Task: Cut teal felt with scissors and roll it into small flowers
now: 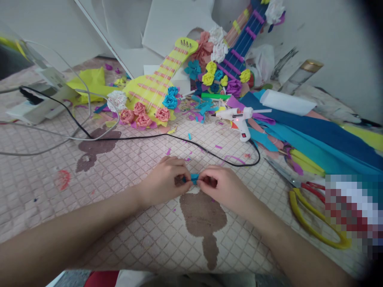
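Between my two hands is a small strip of blue crepe paper, pinched at both ends just above the tablecloth. My left hand is closed on its left end, with thumb and fingers pressed together. On the other end, my right hand grips the same strip in a like pinch. Much of the strip is hidden behind the fingers. Beyond the hands, a white hot glue gun with a lit red light lies on the table, its black cord running left across the cloth.
A yellow paper guitar with paper flowers leans at the back, beside a dark blue one. Scissors lie at the right, near blue crepe sheets. A power strip sits at the left. Paper scraps litter the cloth.
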`<state>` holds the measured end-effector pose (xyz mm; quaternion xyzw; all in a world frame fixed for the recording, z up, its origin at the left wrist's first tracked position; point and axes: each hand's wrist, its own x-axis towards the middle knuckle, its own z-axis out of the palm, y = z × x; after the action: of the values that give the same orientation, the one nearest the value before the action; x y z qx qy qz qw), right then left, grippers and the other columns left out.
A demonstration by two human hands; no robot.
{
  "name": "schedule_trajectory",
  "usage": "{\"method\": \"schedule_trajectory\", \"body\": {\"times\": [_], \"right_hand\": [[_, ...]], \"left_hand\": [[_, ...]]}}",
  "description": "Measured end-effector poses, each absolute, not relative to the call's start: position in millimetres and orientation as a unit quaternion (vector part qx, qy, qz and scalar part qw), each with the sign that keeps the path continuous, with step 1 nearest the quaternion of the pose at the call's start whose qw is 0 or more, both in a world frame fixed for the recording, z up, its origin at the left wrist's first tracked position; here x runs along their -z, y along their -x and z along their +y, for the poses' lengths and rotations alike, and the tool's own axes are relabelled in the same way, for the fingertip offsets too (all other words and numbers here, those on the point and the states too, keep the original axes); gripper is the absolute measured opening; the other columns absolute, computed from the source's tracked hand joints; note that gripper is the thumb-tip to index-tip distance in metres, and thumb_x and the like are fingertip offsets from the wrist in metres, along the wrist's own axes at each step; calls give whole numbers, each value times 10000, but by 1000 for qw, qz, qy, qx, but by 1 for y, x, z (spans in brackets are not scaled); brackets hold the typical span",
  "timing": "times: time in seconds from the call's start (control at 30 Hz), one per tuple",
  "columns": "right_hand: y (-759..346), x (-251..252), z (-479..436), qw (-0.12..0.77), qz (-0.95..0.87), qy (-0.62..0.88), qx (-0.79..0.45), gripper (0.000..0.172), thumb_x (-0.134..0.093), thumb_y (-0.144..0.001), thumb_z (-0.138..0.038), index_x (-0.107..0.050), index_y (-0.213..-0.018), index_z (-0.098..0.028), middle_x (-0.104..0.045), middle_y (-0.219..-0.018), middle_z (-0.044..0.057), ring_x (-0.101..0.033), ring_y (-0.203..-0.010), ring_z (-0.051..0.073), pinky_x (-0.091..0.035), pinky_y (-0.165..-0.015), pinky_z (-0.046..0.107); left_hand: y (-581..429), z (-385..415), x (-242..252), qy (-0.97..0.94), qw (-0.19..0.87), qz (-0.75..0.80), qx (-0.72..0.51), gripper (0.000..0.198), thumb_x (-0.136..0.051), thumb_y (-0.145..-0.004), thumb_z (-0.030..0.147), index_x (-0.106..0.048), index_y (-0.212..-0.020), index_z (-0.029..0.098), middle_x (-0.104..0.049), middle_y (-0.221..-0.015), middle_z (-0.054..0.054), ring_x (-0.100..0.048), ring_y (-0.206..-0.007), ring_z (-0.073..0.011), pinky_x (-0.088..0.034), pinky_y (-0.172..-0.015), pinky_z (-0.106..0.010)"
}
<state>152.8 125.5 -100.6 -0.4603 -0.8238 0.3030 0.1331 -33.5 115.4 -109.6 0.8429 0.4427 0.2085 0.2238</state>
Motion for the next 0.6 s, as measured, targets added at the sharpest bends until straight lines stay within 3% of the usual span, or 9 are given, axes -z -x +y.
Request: {"method": "schedule_trajectory", "body": {"times": [0.6], "right_hand": [[-147, 104, 125, 139, -811, 502, -268, 143, -569, -721, -170, -564, -578, -177, -555, -583, -1, -490, -578, 123, -361, -553, 253]], "left_hand": [[27, 114, 112, -835, 200, 468, -208, 92, -567, -737, 189, -587, -649, 166, -551, -639, 5, -503, -663, -140, -401, -708, -320]]}}
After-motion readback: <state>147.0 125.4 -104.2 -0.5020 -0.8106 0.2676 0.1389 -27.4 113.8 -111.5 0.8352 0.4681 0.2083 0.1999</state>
